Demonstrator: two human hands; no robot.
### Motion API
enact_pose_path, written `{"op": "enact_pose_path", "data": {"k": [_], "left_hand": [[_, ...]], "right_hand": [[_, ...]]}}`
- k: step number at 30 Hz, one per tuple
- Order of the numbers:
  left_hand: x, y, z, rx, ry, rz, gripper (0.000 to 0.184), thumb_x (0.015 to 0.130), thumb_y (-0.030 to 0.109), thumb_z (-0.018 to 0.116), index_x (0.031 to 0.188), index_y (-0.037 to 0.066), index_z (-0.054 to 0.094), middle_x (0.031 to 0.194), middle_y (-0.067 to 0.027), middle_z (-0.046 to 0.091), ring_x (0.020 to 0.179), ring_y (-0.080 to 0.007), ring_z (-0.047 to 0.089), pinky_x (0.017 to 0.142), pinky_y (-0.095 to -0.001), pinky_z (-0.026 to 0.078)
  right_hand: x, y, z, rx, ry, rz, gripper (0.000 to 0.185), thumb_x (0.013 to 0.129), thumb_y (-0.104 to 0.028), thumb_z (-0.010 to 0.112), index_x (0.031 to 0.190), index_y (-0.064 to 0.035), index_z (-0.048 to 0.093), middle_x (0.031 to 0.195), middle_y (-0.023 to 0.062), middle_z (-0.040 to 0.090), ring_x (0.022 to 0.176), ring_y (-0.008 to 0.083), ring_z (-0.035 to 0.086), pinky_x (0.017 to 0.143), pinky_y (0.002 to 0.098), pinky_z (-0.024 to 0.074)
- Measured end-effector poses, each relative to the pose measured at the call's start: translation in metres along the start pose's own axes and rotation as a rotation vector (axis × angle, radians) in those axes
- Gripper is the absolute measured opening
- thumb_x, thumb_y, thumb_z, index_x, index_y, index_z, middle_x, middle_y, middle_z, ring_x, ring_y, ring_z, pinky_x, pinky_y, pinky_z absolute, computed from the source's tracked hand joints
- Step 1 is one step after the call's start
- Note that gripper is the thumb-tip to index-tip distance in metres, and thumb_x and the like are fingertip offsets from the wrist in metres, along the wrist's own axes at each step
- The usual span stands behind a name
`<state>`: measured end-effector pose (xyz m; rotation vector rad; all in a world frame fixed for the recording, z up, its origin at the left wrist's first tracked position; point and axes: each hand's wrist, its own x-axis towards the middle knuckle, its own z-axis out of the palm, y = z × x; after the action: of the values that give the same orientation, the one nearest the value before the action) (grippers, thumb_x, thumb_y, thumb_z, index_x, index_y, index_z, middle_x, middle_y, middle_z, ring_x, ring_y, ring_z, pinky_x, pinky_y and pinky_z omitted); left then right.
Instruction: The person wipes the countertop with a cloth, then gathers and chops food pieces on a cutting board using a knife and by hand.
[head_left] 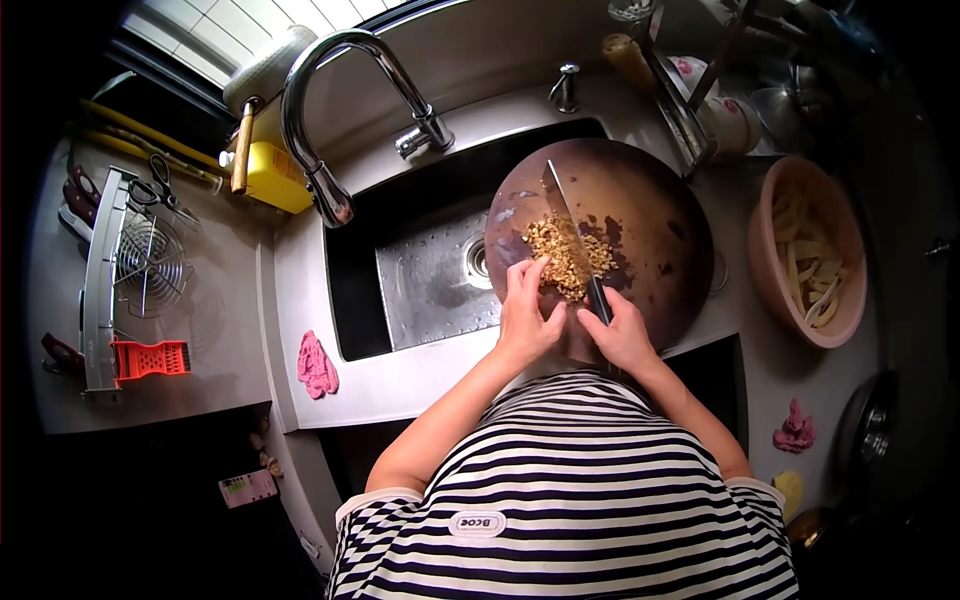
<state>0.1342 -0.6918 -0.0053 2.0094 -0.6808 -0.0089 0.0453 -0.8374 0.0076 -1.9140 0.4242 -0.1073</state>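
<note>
A round brown cutting board (665,190) lies over the right part of the sink. On it is a pile of small golden-brown chopped bits (555,250), possibly nuts; their exact kind is unclear. My right hand (622,335) grips the black handle of a kitchen knife (565,205), whose blade points away from me across the pile. At the pile's near left edge rests my left hand (530,318), thumb apart from the fingers, fingertips touching the bits. Nothing shows in its grasp.
Behind the sink (430,290) arches a chrome faucet (370,45). A pink bowl (762,240) of pale strips stands at right. Pink cloths (317,365) lie on the counter. At left are scissors (155,185), a wire rack (150,265), a red grater (150,358) and a yellow bottle (280,178).
</note>
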Motion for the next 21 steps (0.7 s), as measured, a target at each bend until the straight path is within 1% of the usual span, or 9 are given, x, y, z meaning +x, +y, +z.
{"op": "enact_pose_path", "data": {"k": [4,5,6,9,13,16,17,20,21], "left_hand": [[-0.009,-0.008,-0.008,-0.035,-0.037,-0.034,0.036,0.073,0.005,0.070,0.107,0.003,0.061,0.088,-0.0070,0.058,0.070,-0.0142,0.056,0.059,-0.0229,0.045],[-0.011,-0.013,-0.010,-0.031,-0.081,-0.036,0.029,0.075,0.005,0.070,0.103,0.002,0.063,0.083,-0.0055,0.061,0.068,-0.0134,0.057,0.059,-0.0221,0.045],[-0.014,-0.015,-0.007,-0.286,-0.042,-0.291,0.009,0.084,0.006,0.064,0.092,0.001,0.066,0.074,-0.0026,0.064,0.063,-0.0127,0.058,0.060,-0.0217,0.046],[-0.004,-0.027,-0.028,-0.944,-0.096,-0.683,0.025,0.095,0.022,0.052,0.100,0.000,0.063,0.084,-0.0084,0.066,0.071,-0.0147,0.062,0.066,-0.0261,0.051],[0.000,-0.042,-0.056,-1.411,-0.181,-0.778,0.041,0.096,0.033,0.048,0.116,-0.002,0.056,0.105,-0.0117,0.063,0.089,-0.0187,0.061,0.075,-0.0316,0.051],[-0.002,-0.043,-0.057,-0.906,-0.024,-0.793,0.039,0.095,0.031,0.051,0.121,0.003,0.055,0.119,-0.0112,0.056,0.096,-0.0174,0.058,0.077,-0.0320,0.050],[-0.006,-0.055,-0.060,-0.454,-0.041,-0.629,0.043,0.090,0.032,0.058,0.125,0.009,0.054,0.134,-0.0112,0.042,0.107,-0.0194,0.052,0.080,-0.0337,0.049],[-0.020,-0.093,-0.098,0.579,0.285,-0.307,0.070,0.074,0.032,0.070,0.135,0.009,0.043,0.144,-0.0234,0.023,0.128,-0.0400,0.030,0.101,-0.0487,0.033],[-0.025,-0.105,-0.125,0.726,0.337,-0.384,0.072,0.074,0.030,0.069,0.136,0.009,0.041,0.145,-0.0238,0.020,0.129,-0.0424,0.025,0.102,-0.0509,0.029]], "right_hand": [[-0.003,0.009,0.007,0.029,0.065,-0.097,0.029,0.079,-0.025,0.067,0.094,-0.0018,0.058,0.077,0.0158,0.063,0.071,0.0310,0.063,0.064,0.0368,0.0483],[-0.002,0.009,0.005,0.008,0.044,-0.067,0.030,0.079,-0.025,0.067,0.096,-0.0013,0.058,0.078,0.0155,0.064,0.072,0.0294,0.063,0.066,0.0359,0.0485],[-0.002,0.009,0.004,0.020,0.039,-0.042,0.031,0.079,-0.024,0.067,0.097,-0.0012,0.058,0.079,0.0153,0.064,0.073,0.0289,0.063,0.067,0.0355,0.0485],[-0.003,0.011,0.004,0.046,0.000,0.043,0.032,0.080,-0.023,0.067,0.101,-0.0006,0.058,0.082,0.0139,0.065,0.075,0.0261,0.064,0.070,0.0338,0.0486],[-0.003,0.014,0.004,0.075,-0.010,0.045,0.031,0.080,-0.021,0.068,0.100,0.0004,0.058,0.083,0.0131,0.064,0.075,0.0217,0.062,0.071,0.0317,0.0476],[-0.002,0.016,0.005,0.093,-0.020,0.060,0.030,0.080,-0.021,0.068,0.098,0.0012,0.057,0.079,0.0118,0.062,0.071,0.0175,0.058,0.069,0.0306,0.0467],[-0.002,0.015,0.005,0.086,-0.031,0.077,0.030,0.081,-0.021,0.068,0.097,0.0018,0.056,0.077,0.0099,0.060,0.073,0.0166,0.057,0.070,0.0309,0.0467],[-0.004,0.003,0.002,0.181,-0.090,0.133,0.023,0.084,-0.016,0.066,0.098,-0.0001,0.056,0.070,0.0012,0.055,0.057,0.0080,0.050,0.052,0.0241,0.0426],[-0.003,0.009,0.005,0.197,-0.081,0.099,0.022,0.085,-0.016,0.065,0.098,-0.0007,0.056,0.069,-0.0001,0.054,0.054,0.0063,0.048,0.049,0.0226,0.0405]]}}
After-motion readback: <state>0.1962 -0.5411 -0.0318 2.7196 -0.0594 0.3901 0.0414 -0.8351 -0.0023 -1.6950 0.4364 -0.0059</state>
